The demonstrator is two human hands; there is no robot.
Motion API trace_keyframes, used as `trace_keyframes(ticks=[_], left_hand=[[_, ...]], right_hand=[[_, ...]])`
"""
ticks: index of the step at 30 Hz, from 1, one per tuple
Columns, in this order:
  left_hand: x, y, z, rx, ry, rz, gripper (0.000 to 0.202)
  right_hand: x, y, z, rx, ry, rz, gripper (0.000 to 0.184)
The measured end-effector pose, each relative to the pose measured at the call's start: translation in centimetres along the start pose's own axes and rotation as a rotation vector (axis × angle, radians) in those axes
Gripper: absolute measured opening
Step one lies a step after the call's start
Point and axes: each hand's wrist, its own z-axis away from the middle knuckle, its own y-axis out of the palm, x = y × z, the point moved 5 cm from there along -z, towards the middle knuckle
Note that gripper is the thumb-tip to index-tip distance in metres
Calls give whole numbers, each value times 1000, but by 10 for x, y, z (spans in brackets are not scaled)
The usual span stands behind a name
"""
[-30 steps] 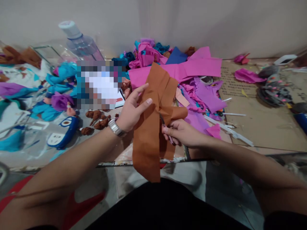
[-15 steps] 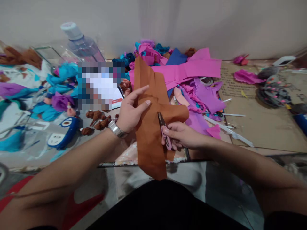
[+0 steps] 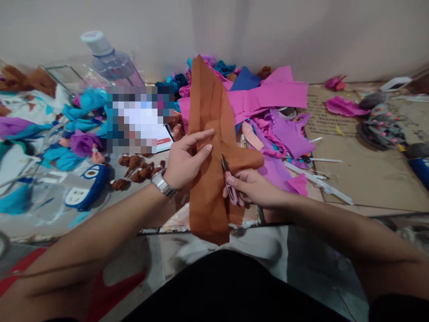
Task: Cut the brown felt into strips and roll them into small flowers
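A long strip of brown fabric (image 3: 207, 112) stands up in front of me and hangs down past the table edge. My left hand (image 3: 183, 161), with a metal watch on the wrist, pinches the strip at its middle, thumb on the near face. My right hand (image 3: 250, 187) is closed round small pink-handled snips (image 3: 228, 183), whose blades touch the strip's right edge. A cut flap of the same brown fabric sticks out to the right over my right hand.
Behind lies a heap of pink, purple and blue fabric pieces (image 3: 268, 96). A plastic bottle (image 3: 109, 60) lies at back left, above blue and purple fabric flowers (image 3: 82, 142) and small brown buds (image 3: 136, 163). Cardboard (image 3: 362, 170) covers the right side.
The brown strip has been raised and straightened, its top end now higher against the wall. The snips came out from behind the fabric, and my right hand shifted slightly along the strip's edge.
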Motion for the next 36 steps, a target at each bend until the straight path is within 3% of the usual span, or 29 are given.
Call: trace_keyframes(ticks=[13, 21, 36], left_hand=[[6, 8, 9, 127, 65, 37, 69], [-1, 6, 6, 147, 101, -62, 77], [-4, 5, 7, 141, 96, -65, 81]], right_hand=[[4, -3, -2, -94, -42, -20, 63], [-8, -13, -7, -188, -73, 54, 63], [-13, -9, -7, -108, -52, -30, 64]])
